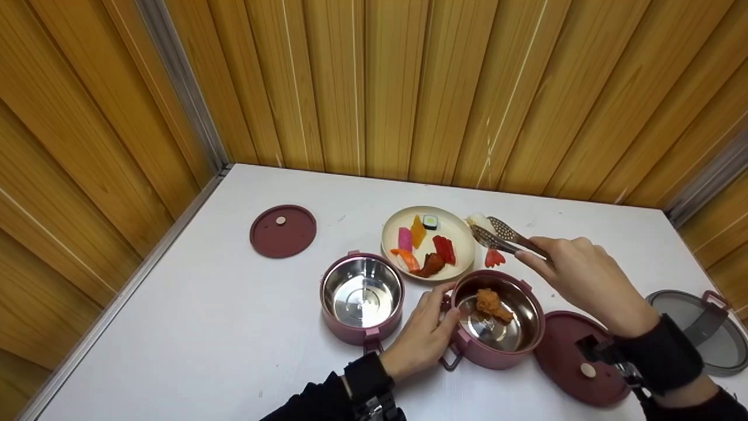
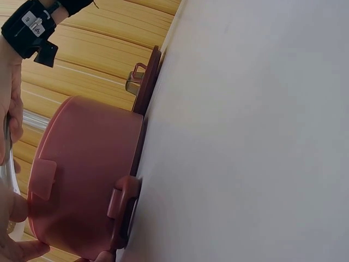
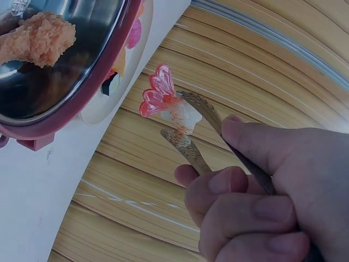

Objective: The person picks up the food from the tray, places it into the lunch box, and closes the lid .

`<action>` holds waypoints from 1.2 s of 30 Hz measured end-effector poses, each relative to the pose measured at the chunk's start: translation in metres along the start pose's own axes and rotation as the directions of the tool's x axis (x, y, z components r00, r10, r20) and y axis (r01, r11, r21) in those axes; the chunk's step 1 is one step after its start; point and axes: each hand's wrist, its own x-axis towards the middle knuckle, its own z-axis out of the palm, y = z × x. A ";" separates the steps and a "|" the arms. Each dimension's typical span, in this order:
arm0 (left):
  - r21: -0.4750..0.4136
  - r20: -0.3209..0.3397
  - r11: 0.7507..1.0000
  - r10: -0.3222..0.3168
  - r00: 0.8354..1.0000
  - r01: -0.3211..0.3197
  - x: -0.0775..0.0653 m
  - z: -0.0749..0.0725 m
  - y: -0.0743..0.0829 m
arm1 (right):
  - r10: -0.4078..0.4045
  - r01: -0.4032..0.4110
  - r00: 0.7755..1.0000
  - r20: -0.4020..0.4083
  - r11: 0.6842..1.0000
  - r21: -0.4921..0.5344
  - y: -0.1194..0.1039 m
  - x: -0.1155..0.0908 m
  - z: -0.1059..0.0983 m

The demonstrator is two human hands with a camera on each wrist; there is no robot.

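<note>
My right hand point(image 1: 590, 280) grips metal tongs point(image 3: 196, 153) with perforated tips. Between the tips is a shrimp piece point(image 3: 177, 106) with a red fan tail and whitish body, held up beside the cream plate point(image 1: 429, 275). My left hand point(image 1: 423, 333) holds the near-left side of a pink pot point(image 1: 497, 358), fingers at its rim. Inside that pot lies a fried chicken drumstick point(image 1: 491, 304). The plate carries a sushi roll point(image 1: 430, 222), a glazed brown drumstick point(image 1: 431, 266), an orange-and-white piece point(image 1: 404, 258), and yellow, pink and red pieces.
A second pink pot point(image 1: 361, 336), bare inside, stands left of my left hand. One dark red lid point(image 1: 283, 234) lies at the far left, another point(image 1: 578, 356) under my right forearm. A grey clear lid point(image 1: 701, 333) sits at the right edge.
</note>
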 end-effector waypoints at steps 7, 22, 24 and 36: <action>-0.003 -0.006 1.000 -0.017 1.000 0.017 0.003 0.007 -0.013 | 0.013 -0.013 0.999 0.030 1.000 0.002 0.003 -0.010 -0.003; -0.004 0.026 0.999 -0.047 0.999 0.047 0.000 -0.002 0.004 | -0.007 0.007 1.000 0.021 1.000 0.010 0.010 -0.033 0.002; -0.001 0.024 0.999 -0.041 0.999 0.041 0.001 -0.002 0.003 | -0.001 0.001 1.000 0.018 1.000 0.014 0.012 -0.036 0.004; 0.002 0.018 1.000 -0.007 1.000 0.007 0.002 0.001 -0.007 | 0.020 -0.021 0.999 0.050 1.000 0.017 0.017 -0.051 0.012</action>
